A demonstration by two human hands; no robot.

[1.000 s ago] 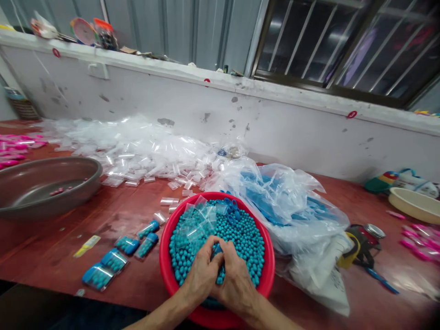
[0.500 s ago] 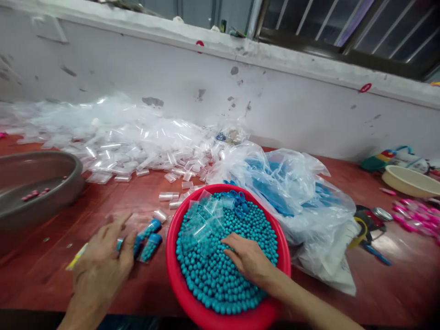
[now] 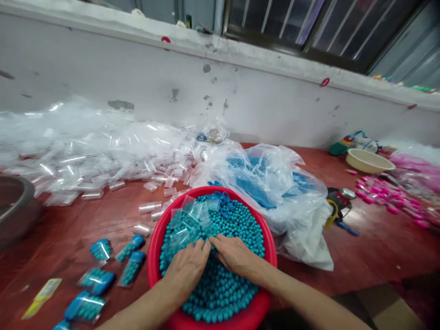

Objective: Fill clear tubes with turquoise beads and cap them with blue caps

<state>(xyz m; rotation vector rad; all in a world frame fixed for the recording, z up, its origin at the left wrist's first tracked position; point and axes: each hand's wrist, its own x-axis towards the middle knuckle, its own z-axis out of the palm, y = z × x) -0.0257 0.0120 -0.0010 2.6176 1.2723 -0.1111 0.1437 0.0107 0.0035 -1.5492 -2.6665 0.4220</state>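
A red basin (image 3: 154, 245) full of teal beads (image 3: 215, 291) stands at the table's front. Inside it my left hand (image 3: 187, 266) and my right hand (image 3: 235, 254) meet over the beads, fingertips nearly touching. Both hands have curled, closed fingers; whatever lies between the tips is hidden. Just beyond my left fingers, flat clear plastic sleeves (image 3: 180, 237) rest on the beads. Several blue plastic pieces (image 3: 225, 201) with loops lie at the basin's far side. Left of the basin are several bead-filled clear sleeves with blue ends (image 3: 129, 269).
Behind spreads a heap of clear sleeves (image 3: 74, 160). A plastic bag with blue pieces (image 3: 275, 178) sits against the basin's right. A grey basin (image 3: 25, 206), a yellow cutter (image 3: 41, 298), pink pieces (image 3: 385, 197) and a cream bowl (image 3: 367, 162) also lie on the red table (image 3: 374, 247).
My left hand has left the filled sleeves on the table and come right into the basin beside my right hand. The view has swung right.
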